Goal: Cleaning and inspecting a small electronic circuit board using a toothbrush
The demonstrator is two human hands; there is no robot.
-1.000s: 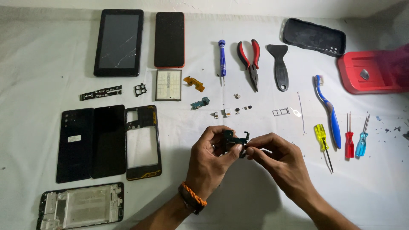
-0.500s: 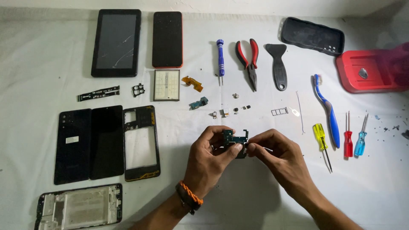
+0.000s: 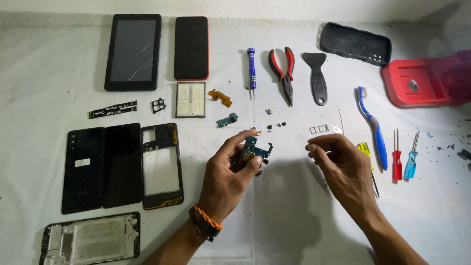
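Note:
My left hand (image 3: 228,179) holds a small blue-green circuit board (image 3: 256,148) pinched between thumb and fingers above the white table, and wears an orange braided band at the wrist. My right hand (image 3: 343,169) hovers to the right of the board, apart from it. Its thumb and fingertips are pinched together, and I cannot tell whether a tiny part sits between them. Small loose parts (image 3: 274,126) lie just beyond the board. A yellow-handled screwdriver (image 3: 365,152) is partly hidden under my right hand.
Left: phone back, screen and frame (image 3: 162,164), metal mid-frame (image 3: 91,240), tablet (image 3: 132,51), red-edged phone (image 3: 191,47). Back: blue screwdriver (image 3: 251,66), red pliers (image 3: 283,68), scraper (image 3: 316,76), black case (image 3: 355,43). Right: red tray (image 3: 422,83), toothbrush (image 3: 373,125), two small screwdrivers (image 3: 403,159).
My right hand has let go of the board and pulled away to the right with its fingers pinched. The left hand keeps the board, now tilted up a little.

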